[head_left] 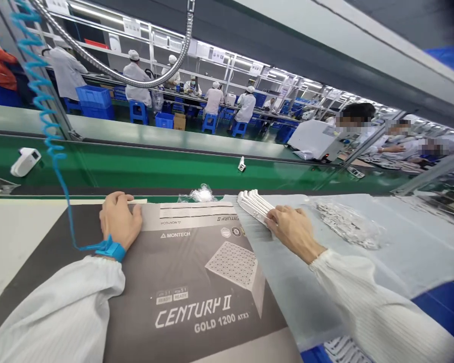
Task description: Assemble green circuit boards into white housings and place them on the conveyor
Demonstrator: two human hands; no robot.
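Note:
My left hand (119, 218) rests on the far left part of a grey printed cardboard sheet (136, 282), thumb apart from its slightly bent fingers. Around that wrist is a blue strap (111, 248) joined to a coiled blue cord. My right hand (292, 228) grips the near end of a row of slim white plastic pieces (255, 204) lying close together. They sit at the right border of the cardboard, over a translucent plastic sheet (287, 292). To the right of this hand lies a clear bag of small white parts (350, 222).
Beyond the work surface runs a green conveyor belt (155, 169) carrying white devices (25, 161). Crumpled clear plastic (202, 193) lies at the cardboard's far edge. A metal hose (136, 82) hangs overhead. Co-workers in white (136, 80) sit at another line; others stand at the right.

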